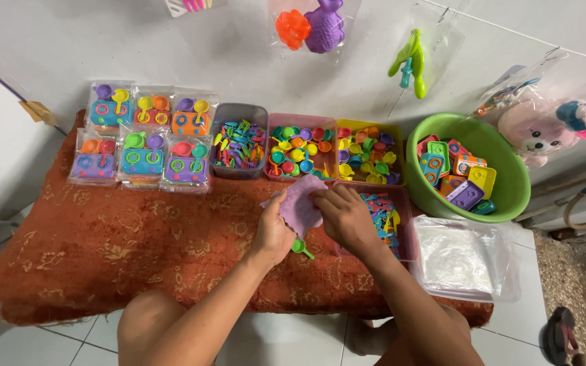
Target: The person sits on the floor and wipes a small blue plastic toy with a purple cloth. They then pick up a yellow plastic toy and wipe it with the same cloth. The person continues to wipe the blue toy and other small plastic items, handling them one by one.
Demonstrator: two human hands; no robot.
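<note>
Fingers of the left hand [274,230] curl around the left edge of a purple toy stove piece [300,203], gripping it, with a small green toy spoon [301,248] tucked under the palm. Left of this, six bagged toy stove sets [145,139] lie on the red patterned cushion [89,251]. Beside the piece, the right hand [346,218] pinches its right edge over a pink tub [405,234] of small utensils. Further right stands a green bowl [510,196] of toy stoves.
</note>
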